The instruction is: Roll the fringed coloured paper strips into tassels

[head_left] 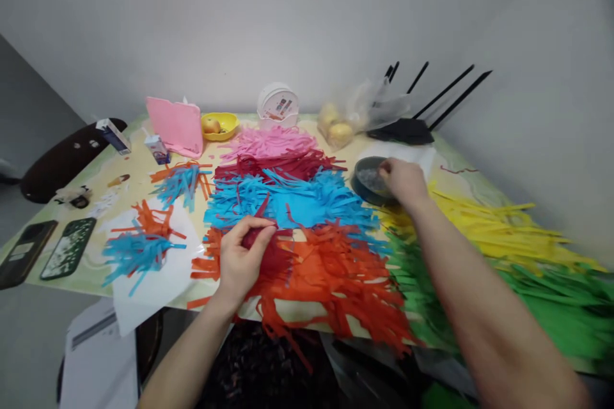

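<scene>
My left hand (242, 255) is closed in a pinch around a bunch of dark red paper strips (273, 254), held just above the orange strip pile (336, 275). My right hand (403, 180) reaches out to a dark round dish (365, 185) at the right of the blue strip pile (292, 201); its fingers curl down into the dish, and what they touch is hidden. Dark red strips (283, 166) and pink strips (271, 142) lie farther back. Yellow strips (499, 227) and green strips (551, 307) spread along my right forearm.
Two phones (48, 249) lie at the table's left edge. Small orange and blue strip bundles (139, 246) rest on white paper. At the back stand a pink case (176, 124), a yellow bowl (219, 125), a white tub (278, 104), a bag of fruit (348, 118) and a black router (407, 128).
</scene>
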Available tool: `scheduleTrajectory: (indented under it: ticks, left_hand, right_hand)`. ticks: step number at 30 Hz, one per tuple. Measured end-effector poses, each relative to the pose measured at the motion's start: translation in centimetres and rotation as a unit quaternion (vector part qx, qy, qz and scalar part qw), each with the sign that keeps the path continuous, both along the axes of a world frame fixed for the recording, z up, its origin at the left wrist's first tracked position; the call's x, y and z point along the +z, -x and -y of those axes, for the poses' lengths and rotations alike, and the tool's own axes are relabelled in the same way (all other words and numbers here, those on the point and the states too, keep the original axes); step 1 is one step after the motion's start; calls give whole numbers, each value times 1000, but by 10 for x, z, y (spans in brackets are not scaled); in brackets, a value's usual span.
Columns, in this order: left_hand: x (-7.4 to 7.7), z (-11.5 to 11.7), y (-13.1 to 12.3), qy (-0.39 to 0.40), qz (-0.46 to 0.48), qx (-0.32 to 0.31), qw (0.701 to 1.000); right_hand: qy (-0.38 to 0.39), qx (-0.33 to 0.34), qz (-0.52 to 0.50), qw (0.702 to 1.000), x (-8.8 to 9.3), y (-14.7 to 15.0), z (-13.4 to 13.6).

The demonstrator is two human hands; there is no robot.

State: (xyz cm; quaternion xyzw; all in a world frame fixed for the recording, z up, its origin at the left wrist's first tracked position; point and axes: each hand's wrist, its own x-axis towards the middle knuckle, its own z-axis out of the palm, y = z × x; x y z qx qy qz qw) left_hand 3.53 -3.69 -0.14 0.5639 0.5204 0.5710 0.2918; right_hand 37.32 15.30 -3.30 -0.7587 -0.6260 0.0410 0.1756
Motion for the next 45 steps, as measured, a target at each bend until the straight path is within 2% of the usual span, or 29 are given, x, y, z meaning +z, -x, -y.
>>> scheduleTrajectory:
  ticks: [2, 4, 6, 7, 9, 11, 13, 17, 21, 25, 27, 31, 33, 36, 40, 43, 45]
  left_hand:
    - [-1, 5, 2, 9, 15, -6, 1000]
    - [-1, 10, 3, 18, 33, -18, 999]
    - [0, 15, 4, 26, 50, -33, 998]
    - [0, 17, 5, 28, 57, -38, 997]
    - [2, 23, 7, 27, 59, -44, 997]
    - [4, 28, 10, 21, 38, -45, 998]
    - [5, 34, 14, 14, -5, -40, 999]
    - [5, 44, 22, 0, -70, -15, 997]
    - [5, 52, 26, -23, -104, -8, 994]
    - [7, 55, 28, -35, -130, -18, 991]
    - [8, 55, 30, -41, -152, -29, 987]
    - [10, 55, 35, -34, -204, -51, 977]
    - [10, 55, 36, -20, -217, -59, 974]
    - [7, 55, 34, 8, -148, -76, 986]
    - [1, 54, 25, 52, 27, -81, 995]
    - [-4, 52, 22, 56, 89, -90, 990]
    - [-6, 51, 23, 50, 105, -100, 988]
  right_hand:
    - [-49, 5, -32, 998, 11, 21, 22]
    - [-87, 60, -106, 989, 22, 53, 56]
    - [-124, 182, -265, 939, 31, 93, 99]
    - [-111, 245, -297, 916, 35, 113, 121]
    - [-99, 322, -309, 889, 41, 148, 160]
    - [-81, 359, -311, 876, 45, 172, 186]
    - [-70, 368, -331, 866, 47, 185, 198]
    - [-45, 349, -422, 836, 45, 193, 203]
    - [0, 320, -520, 792, 39, 198, 205]
    - [12, 320, -558, 766, 33, 206, 211]
    - [-7, 324, -537, 779, 31, 207, 214]
    - [-44, 368, -410, 833, 32, 201, 214]
    - [-47, 394, -365, 842, 34, 198, 213]
    - [-33, 381, -395, 835, 33, 196, 212]
    - [9, 324, -510, 797, 30, 200, 215]
    - [32, 307, -552, 775, 30, 203, 218]
    - [30, 298, -553, 777, 30, 203, 218]
